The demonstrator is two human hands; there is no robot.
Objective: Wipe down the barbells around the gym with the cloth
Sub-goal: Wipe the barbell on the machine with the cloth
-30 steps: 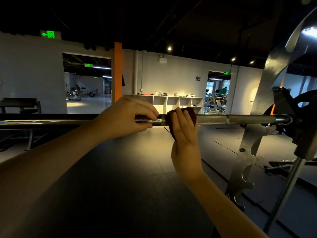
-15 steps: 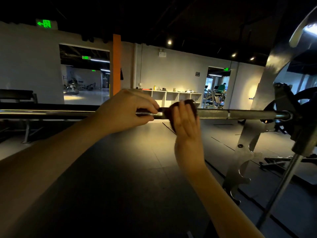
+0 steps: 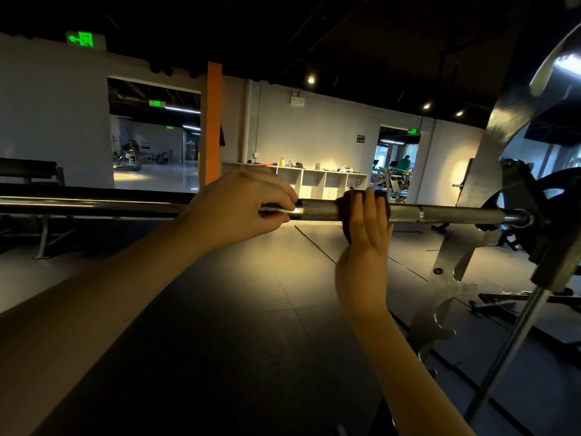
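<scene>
A steel barbell (image 3: 446, 213) runs level across the view at chest height, its right end resting in a rack. My left hand (image 3: 239, 206) grips the bar near its middle, fingers curled over the top. Just to its right, my right hand (image 3: 366, 228) presses a dark brown cloth (image 3: 344, 204) against the knurled part of the bar, fingers straight and pointing up. Most of the cloth is hidden behind the palm.
A silver rack upright (image 3: 478, 234) with hooks stands at the right, with a black weight plate (image 3: 553, 196) behind it. A bench (image 3: 31, 171) sits at far left. White cubby shelves (image 3: 314, 180) line the back wall. A person in green (image 3: 404, 165) is in the far doorway.
My right hand with the cloth has slid to the right along the bar, widening the gap from my left hand. The left hand kept its grip.
</scene>
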